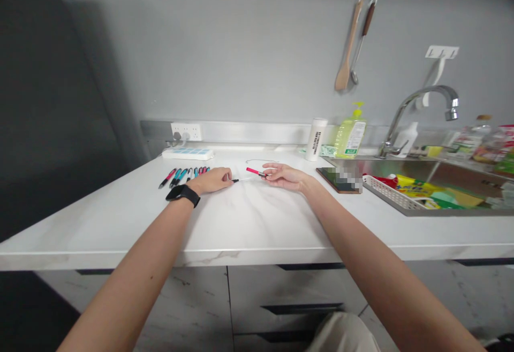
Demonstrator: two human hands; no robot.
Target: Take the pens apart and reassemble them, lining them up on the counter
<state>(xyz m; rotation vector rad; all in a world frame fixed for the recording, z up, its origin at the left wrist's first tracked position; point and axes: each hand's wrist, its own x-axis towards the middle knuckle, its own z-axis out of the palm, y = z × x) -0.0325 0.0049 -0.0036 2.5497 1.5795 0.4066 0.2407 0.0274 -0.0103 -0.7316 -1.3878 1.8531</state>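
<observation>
At the left of the white bench (pixel 249 223), a row of pens (pixel 182 176) is laid out, with a power strip (pixel 188 153) set behind it. By the left hand (pixel 212 180), its wrist ringed by a black watch (pixel 183 196), a slim black-ended piece (pixel 236 181) is pinched in closely drawn fingers; whether the bench is touched by it cannot be told. A pink pen part (pixel 256 171) is held in the right hand's (pixel 284 176) narrowed fingers, its pink end pointed left. Farther right, a white bottle (pixel 316 139), a dark flat object (pixel 340 179), a soap bottle (pixel 350 135) and a sink (pixel 453 212) are seen
</observation>
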